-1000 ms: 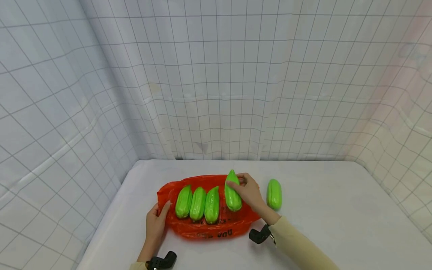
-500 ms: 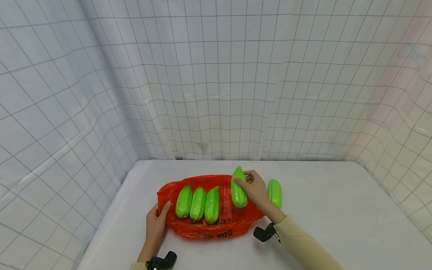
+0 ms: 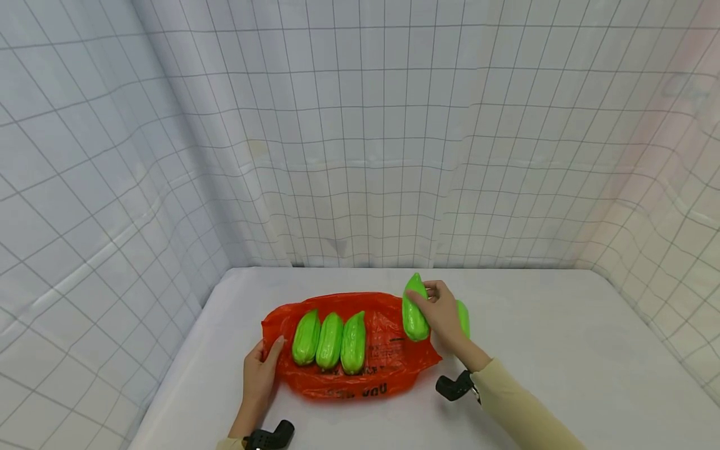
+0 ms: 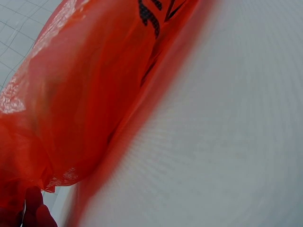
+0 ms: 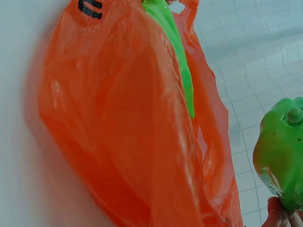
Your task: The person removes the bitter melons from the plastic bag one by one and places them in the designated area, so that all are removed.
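A red plastic bag (image 3: 400, 365) lies spread wide, and three green papayas (image 3: 353, 344) rest side by side in its left and middle part. My left hand (image 3: 259, 378) pinches the bag's left edge, thumb on the inner side. Over the right end of the bag, my right hand (image 3: 444, 315) holds another green papaya (image 3: 414, 317) with its pointed tip up and away from me. That papaya (image 5: 283, 151) also shows at the right of the right wrist view, with fingertips at its lower end. The left wrist view shows mostly the bag's red side (image 4: 80, 90).
One more green papaya (image 3: 464, 319) lies on the white table (image 3: 540, 350) right of the bag, partly hidden behind my right hand. White gridded curtains (image 3: 360, 144) stand behind the table and at both sides.
My right hand has carried its papaya to the right and slightly away from me, from inside the bag toward its right edge. The left hand and the three papayas stay put.
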Available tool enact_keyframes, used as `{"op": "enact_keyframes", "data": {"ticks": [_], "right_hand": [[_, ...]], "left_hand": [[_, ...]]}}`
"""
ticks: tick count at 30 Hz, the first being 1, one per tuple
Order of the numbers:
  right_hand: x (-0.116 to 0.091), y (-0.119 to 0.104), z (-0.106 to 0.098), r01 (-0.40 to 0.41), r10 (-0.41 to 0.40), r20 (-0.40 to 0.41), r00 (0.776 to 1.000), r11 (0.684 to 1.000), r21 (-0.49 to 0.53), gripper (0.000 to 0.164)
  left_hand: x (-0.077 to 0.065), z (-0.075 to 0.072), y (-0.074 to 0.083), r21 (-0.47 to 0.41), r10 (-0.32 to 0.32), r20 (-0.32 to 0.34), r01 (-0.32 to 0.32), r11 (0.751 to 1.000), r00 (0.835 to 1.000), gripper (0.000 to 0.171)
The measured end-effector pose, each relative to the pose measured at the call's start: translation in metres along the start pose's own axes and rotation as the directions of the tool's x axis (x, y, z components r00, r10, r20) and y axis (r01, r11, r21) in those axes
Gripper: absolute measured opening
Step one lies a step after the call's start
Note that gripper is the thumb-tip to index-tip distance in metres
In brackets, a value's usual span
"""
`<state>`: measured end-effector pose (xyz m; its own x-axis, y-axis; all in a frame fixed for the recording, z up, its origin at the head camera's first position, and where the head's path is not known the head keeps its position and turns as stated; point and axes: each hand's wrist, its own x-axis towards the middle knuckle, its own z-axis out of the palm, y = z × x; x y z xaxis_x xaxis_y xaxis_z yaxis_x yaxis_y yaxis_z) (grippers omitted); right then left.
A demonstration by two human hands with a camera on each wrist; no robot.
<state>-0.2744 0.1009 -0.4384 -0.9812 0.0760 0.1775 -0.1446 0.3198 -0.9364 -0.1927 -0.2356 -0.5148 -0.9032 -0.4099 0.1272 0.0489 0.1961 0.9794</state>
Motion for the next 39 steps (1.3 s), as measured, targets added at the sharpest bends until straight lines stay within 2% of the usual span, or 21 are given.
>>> {"op": "enact_keyframes", "data": {"ticks": [12,21,27,33,39], "right_hand": [[0.006,0.007,-0.024,-0.021,0.018,-0.052,0.999,0.998,-0.066,0.052],[0.011,0.015,-0.042,-0.046,0.041,-0.073,0.996,0.997,-0.066,0.057],[0.015,0.023,-0.055,-0.075,0.067,-0.095,0.993,0.993,-0.091,0.062],[0.016,0.026,-0.065,-0.103,0.090,-0.116,0.989,0.988,-0.113,0.066],[0.016,0.031,-0.072,-0.111,0.092,-0.147,0.985,0.986,-0.124,0.063]], "left_hand": [[0.000,0.000,0.003,0.020,-0.018,-0.005,0.018,1.000,1.000,0.043],[0.001,0.000,0.002,0.008,0.006,-0.006,-0.006,1.000,1.000,0.039],[0.000,-0.001,0.005,0.025,-0.015,-0.008,0.015,1.000,1.000,0.041],[0.002,-0.003,0.006,0.004,-0.054,0.011,0.054,0.999,0.998,0.036],[0.001,-0.001,0.004,-0.004,-0.037,0.010,0.037,0.999,0.999,0.038]]}}
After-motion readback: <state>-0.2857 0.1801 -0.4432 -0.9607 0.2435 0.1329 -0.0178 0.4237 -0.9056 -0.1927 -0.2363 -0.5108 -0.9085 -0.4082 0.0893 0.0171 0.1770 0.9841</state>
